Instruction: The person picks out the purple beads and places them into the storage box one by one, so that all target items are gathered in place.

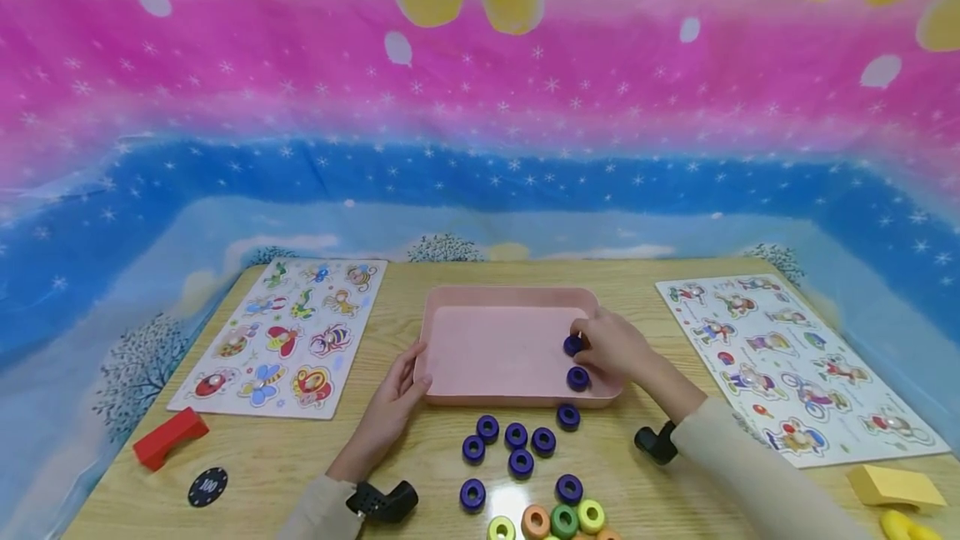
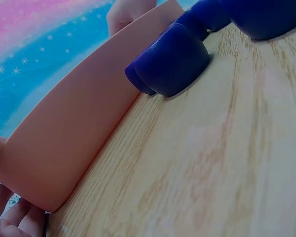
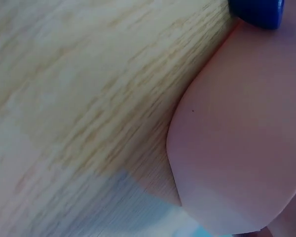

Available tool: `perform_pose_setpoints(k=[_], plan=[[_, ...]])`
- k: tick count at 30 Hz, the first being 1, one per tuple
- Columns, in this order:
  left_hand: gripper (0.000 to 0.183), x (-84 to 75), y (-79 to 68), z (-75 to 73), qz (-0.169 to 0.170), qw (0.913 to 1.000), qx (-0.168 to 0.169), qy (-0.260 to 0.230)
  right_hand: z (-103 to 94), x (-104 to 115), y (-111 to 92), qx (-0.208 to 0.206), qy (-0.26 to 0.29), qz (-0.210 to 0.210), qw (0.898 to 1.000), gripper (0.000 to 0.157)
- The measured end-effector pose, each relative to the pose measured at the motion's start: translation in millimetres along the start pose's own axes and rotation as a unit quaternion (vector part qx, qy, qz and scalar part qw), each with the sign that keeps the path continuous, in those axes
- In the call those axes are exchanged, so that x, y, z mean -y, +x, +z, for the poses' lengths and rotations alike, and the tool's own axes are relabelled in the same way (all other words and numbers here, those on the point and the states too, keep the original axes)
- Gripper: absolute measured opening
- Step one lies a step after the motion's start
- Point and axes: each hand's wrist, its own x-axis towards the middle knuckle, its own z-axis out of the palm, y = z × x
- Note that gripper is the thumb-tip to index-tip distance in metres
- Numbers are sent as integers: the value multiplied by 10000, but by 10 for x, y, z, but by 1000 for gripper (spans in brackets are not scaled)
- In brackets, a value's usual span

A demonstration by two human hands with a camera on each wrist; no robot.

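A pink tray lies in the middle of the table. My left hand grips its left end, thumb at the rim and fingers along the outer wall; in the left wrist view the fingers show at the tray's corner. Inside the tray's right side, my right hand pinches a dark blue ring between thumb and fingers. A second blue ring lies in the tray just nearer to me. The right wrist view shows mostly the tray's outer wall, with the pinched ring out of sight.
Several blue rings lie in front of the tray, with yellow, orange and green rings nearer still. Picture puzzle boards stand left and right. A red block, a black chip and a yellow block lie at the sides.
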Motion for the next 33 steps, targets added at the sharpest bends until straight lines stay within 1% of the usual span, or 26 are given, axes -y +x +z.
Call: perform_pose_setpoints(k=[3, 6, 8, 9, 11, 13, 16, 19, 22, 24, 26, 27, 30, 33], plan=[[44, -17, -1, 3, -10, 10000, -16, 76, -38, 7, -22, 5, 45, 116, 9999, 31], [44, -36, -6, 7, -115, 9998, -55, 148, -123, 32, -74, -74, 360, 272, 9990, 36], [44, -45, -9, 7, -172, 9997, -64, 173, -193, 58, -133, -208, 698, 299, 9969, 36], [44, -50, -11, 7, -182, 9996, -67, 185, -228, 75, -173, -271, 904, 267, 9952, 34], [44, -56, -17, 5, -171, 9996, -69, 193, -284, 118, -265, -344, 1335, 75, 9904, 30], [44, -60, -20, 2, -172, 9996, -75, 203, -319, 169, -377, -311, 1814, -178, 9828, 25], [44, -60, -22, -3, -188, 9996, -57, 197, -316, 253, -554, -39, 2407, -494, 9693, 21], [45, -53, -17, -7, -187, 9996, -43, 223, -247, 343, -693, 413, 2841, -740, 9550, 24], [44, -43, -13, -10, -168, 9995, -77, 263, -135, 429, -761, 853, 3194, -850, 9399, 29], [44, -37, -10, -10, -159, 9995, -91, 250, -59, 481, -772, 1012, 3282, -836, 9355, 33], [45, -31, -10, -6, -166, 9996, -78, 214, 10, 530, -769, 1037, 3258, -805, 9363, 36], [45, -28, -10, -2, -165, 9997, -62, 185, 37, 554, -764, 1026, 3183, -809, 9389, 38], [45, -23, -7, 15, -131, 9998, -25, 139, 89, 615, -743, 970, 2821, -857, 9506, 40], [45, -20, -9, 13, -113, 9998, -23, 139, 100, 672, -709, 891, 2451, -948, 9607, 38]])
